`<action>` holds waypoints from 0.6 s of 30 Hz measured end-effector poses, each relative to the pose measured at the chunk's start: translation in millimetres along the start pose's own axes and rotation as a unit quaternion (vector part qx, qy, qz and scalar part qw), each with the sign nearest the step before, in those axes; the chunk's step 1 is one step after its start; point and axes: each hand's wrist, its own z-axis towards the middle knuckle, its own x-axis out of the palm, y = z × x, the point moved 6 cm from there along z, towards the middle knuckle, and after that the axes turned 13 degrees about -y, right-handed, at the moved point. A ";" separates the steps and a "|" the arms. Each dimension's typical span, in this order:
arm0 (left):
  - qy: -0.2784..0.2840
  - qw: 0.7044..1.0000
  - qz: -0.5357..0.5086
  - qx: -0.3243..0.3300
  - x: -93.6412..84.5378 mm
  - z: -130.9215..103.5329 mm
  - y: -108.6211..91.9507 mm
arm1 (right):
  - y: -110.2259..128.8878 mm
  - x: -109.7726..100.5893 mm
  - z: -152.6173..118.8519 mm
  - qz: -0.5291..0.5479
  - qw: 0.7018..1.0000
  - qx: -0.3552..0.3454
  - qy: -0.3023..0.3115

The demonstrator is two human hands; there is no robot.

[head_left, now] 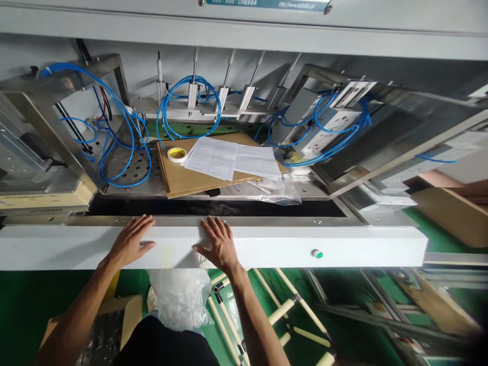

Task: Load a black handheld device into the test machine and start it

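Observation:
My left hand [131,241] lies flat on the white front ledge [274,249] of a machine, its thumb spread from the other fingers. To its right, my right hand [219,244] rests on the same ledge with fingers apart, the tips at the metal edge. Neither hand holds anything. Beyond the ledge, cardboard sheets [171,178] lie inside the machine. On them are printed papers [213,160] and a roll of tape [177,154]. A clear plastic bag [280,193] lies by the right front corner of the cardboard.
Coiled blue air hoses [163,114] hang around several metal cylinders [223,99] at the back. A green push button [317,254] sits on the ledge. Below are a cream pipe frame [282,309], clear plastic wrapping [181,300] and an open cardboard box [131,315].

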 end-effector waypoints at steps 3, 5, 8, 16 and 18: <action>0.029 1.000 -0.011 -0.001 1.8 15.5 10.1 | 1.0 -1.3 6.5 0.000 1.000 0.009 0.002; 0.046 0.999 -0.024 -0.008 2.7 23.2 17.4 | 1.3 -2.1 8.8 0.000 1.000 0.013 -0.003; 0.054 0.997 -0.049 -0.024 1.7 27.0 27.0 | 1.2 -3.1 9.1 0.002 1.000 0.016 -0.008; -0.121 0.982 -0.109 -0.099 -35.9 -2.7 18.7 | 8.0 -39.6 -11.0 0.015 0.993 0.040 -0.110; -0.215 0.959 -0.088 -0.160 -45.4 -32.7 18.3 | 8.5 -58.6 -32.8 0.013 0.974 0.069 -0.217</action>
